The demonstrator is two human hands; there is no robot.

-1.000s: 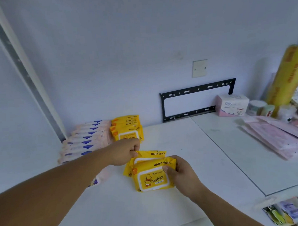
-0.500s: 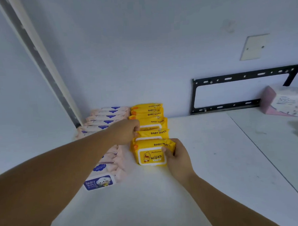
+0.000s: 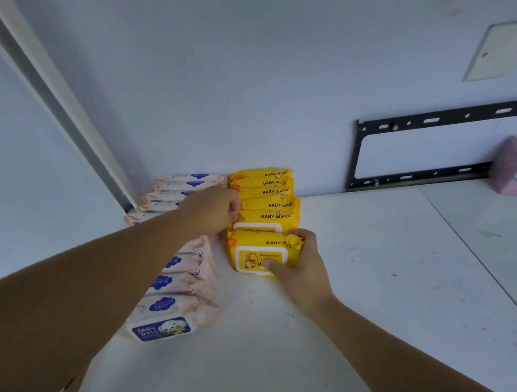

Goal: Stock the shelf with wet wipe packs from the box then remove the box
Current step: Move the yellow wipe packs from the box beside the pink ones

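Reading "BABY WIPES", yellow packs (image 3: 267, 216) meet both hands (image 3: 295, 262).

Your arms are bare right to the frame edge: no sleeves, gloves, watch or rings. Left grip (image 3: 213, 209) and right grip (image 3: 298, 262) have short plain nails. No markings behind either grip.

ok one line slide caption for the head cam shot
Both hands, left and right, press yellow wipe packs into a row on the white shelf.
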